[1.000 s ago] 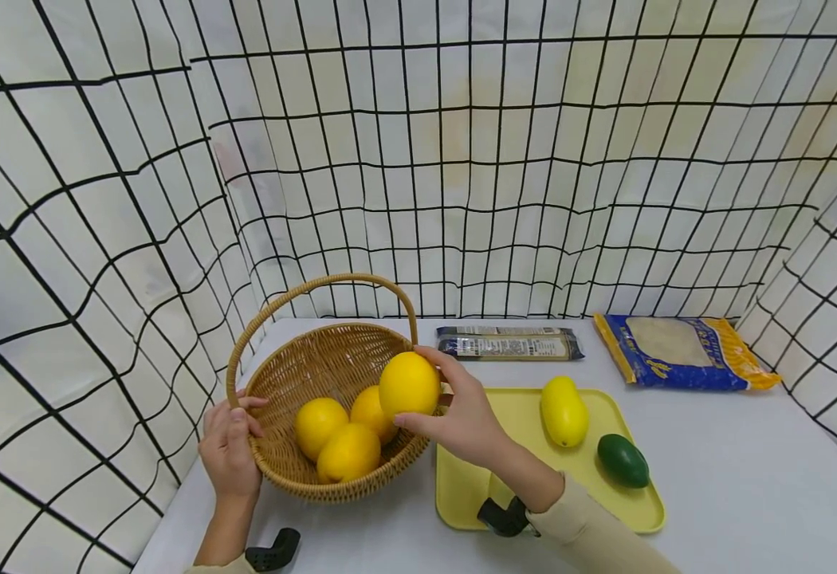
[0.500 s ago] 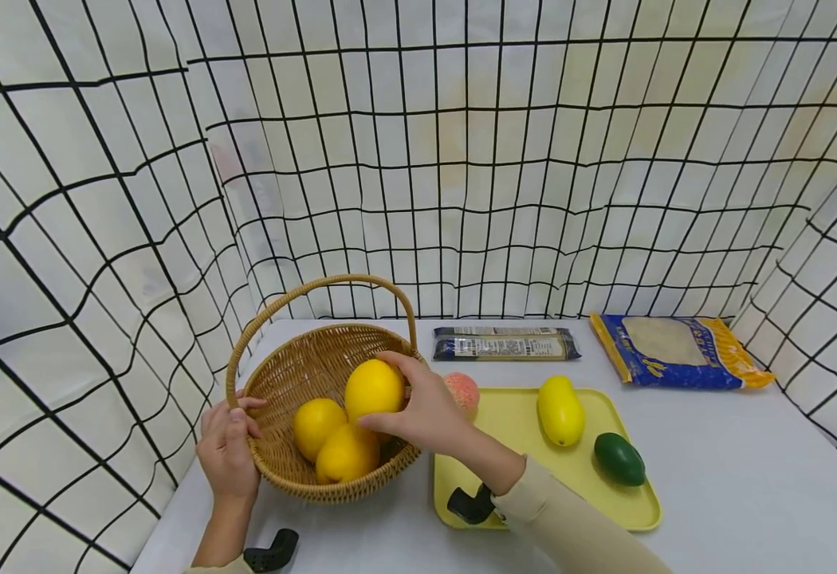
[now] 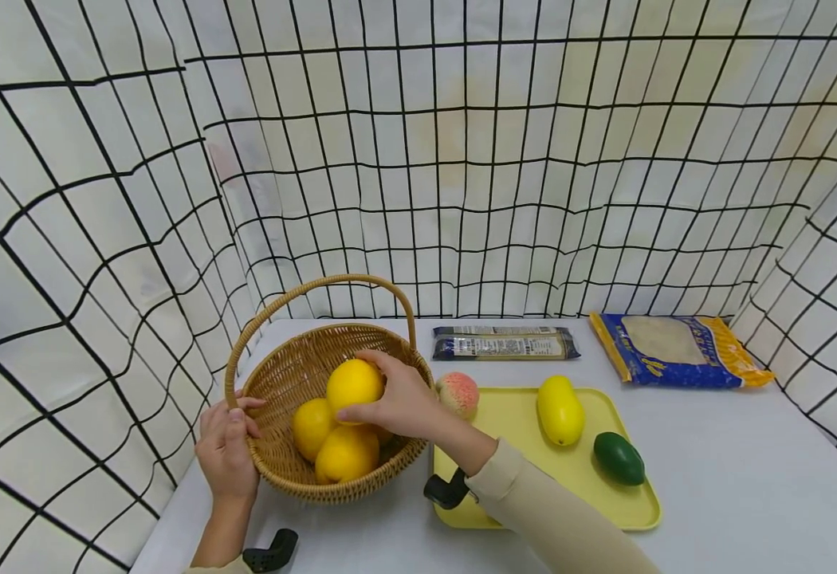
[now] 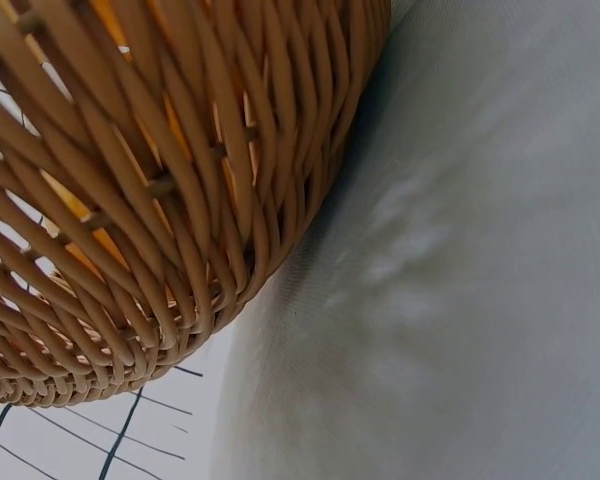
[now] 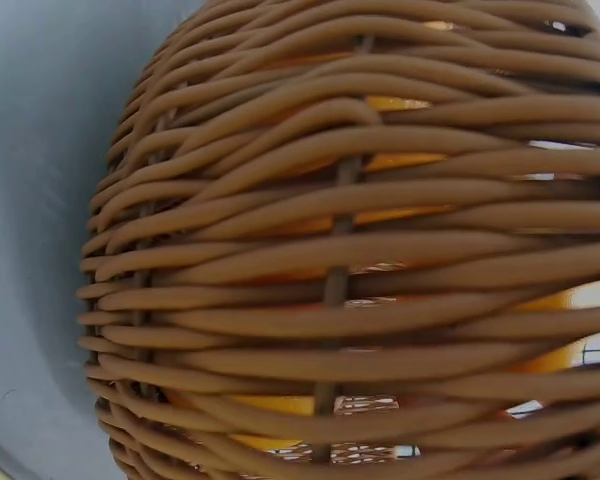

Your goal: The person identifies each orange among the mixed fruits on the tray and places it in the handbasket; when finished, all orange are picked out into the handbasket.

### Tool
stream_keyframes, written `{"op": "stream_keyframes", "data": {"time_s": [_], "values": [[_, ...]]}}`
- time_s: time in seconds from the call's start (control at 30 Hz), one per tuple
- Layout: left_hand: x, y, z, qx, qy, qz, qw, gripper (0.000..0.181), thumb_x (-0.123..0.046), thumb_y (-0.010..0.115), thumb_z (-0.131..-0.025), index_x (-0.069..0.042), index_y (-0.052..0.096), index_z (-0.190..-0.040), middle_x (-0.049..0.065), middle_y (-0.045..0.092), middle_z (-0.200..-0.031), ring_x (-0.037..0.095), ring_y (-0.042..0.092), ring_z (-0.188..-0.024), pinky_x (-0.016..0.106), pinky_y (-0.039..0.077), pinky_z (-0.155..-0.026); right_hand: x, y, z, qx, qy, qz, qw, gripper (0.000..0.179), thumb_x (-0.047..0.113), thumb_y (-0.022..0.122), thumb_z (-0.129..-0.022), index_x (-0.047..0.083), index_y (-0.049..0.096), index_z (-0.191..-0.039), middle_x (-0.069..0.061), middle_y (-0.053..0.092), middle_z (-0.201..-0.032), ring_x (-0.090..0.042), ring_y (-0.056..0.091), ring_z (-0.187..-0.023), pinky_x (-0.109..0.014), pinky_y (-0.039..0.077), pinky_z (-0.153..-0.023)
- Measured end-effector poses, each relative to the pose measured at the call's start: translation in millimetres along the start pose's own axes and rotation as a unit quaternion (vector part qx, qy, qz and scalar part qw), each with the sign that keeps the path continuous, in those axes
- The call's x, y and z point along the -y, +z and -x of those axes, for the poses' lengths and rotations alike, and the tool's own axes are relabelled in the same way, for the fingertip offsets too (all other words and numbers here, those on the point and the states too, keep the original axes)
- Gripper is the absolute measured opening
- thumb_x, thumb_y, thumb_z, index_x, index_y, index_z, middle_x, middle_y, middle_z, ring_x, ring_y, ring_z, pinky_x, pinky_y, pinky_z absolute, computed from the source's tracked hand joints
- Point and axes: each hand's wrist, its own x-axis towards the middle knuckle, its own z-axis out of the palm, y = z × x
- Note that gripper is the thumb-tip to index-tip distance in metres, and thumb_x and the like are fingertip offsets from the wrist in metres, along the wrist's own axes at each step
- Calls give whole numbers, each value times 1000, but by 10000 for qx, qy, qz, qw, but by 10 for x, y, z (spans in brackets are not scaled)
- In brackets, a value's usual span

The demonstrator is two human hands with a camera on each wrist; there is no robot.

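Observation:
My right hand (image 3: 404, 399) holds a yellow-orange orange (image 3: 355, 391) between thumb and fingers, inside the mouth of a wicker basket (image 3: 339, 490). Below and beside it in the basket lie more oranges (image 3: 347, 454); one is mostly hidden behind the held fruit and hand. At the basket's left side, my left hand (image 3: 228, 450) grips the rim by the foot of the handle. The basket tilts toward me. In the left wrist view the basket's woven wall (image 4: 150, 200) fills the upper left. Basket weave (image 5: 350, 250) covers most of the right wrist view, with orange showing through gaps.
Right of the basket lies a yellow tray (image 3: 533, 478) with a yellow oblong fruit (image 3: 560, 410) and a dark green oval fruit (image 3: 618, 458). A pink peach (image 3: 458, 394) sits by its upper left corner. Behind are dark packets (image 3: 506, 344) and a blue-and-yellow bag (image 3: 680, 351).
My right hand has carried the orange leftward and slightly down, from over the basket's right rim to above the other oranges. The peach has come into view. My left hand keeps its grip.

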Motion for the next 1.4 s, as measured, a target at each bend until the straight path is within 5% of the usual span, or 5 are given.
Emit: {"op": "stream_keyframes", "data": {"time_s": [0.5, 0.8, 1.17, 1.4], "values": [[12, 19, 8, 47, 111, 208, 9997, 41, -2, 42, -92, 6, 45, -52, 7, 69, -82, 22, 52, -103, 27, 30, -96, -60, 50, -88, 257, 182, 189, 9993, 86, 47, 80, -75, 22, 41, -147, 0, 58, -126, -12, 58, -95, -30, 50, -75], [19, 31, 13, 58, 163, 181, 9997, 41, -2, 43, -92, 5, 45, -52, 8, 68, -82, 30, 50, -102, 28, 30, -96, -62, 47, -58, 235, 55, 409, 9989, 70, 37, 76, -83, 19, 46, -143, 0, 53, -137, -19, 54, -115, -32, 48, -87], [44, 15, 19, 75, 49, 182, 9998, 40, 0, 41, -92, 7, 46, -53, 14, 68, -82, 28, 51, -103, 27, 30, -98, -26, 9, 230, -745, -813, -87, 9939, 51, 25, 71, -88, 17, 53, -136, 1, 53, -134, -21, 57, -116, -34, 51, -92], [59, -17, -2, 41, 95, 237, 9997, 39, 1, 40, -92, 8, 47, -54, 7, 70, -84, 27, 52, -103, 26, 30, -98, -66, -98, 546, -980, -1165, -321, 9878, 47, 21, 69, -89, 24, 53, -134, 5, 53, -135, -15, 51, -122, -43, 47, -96]]}}
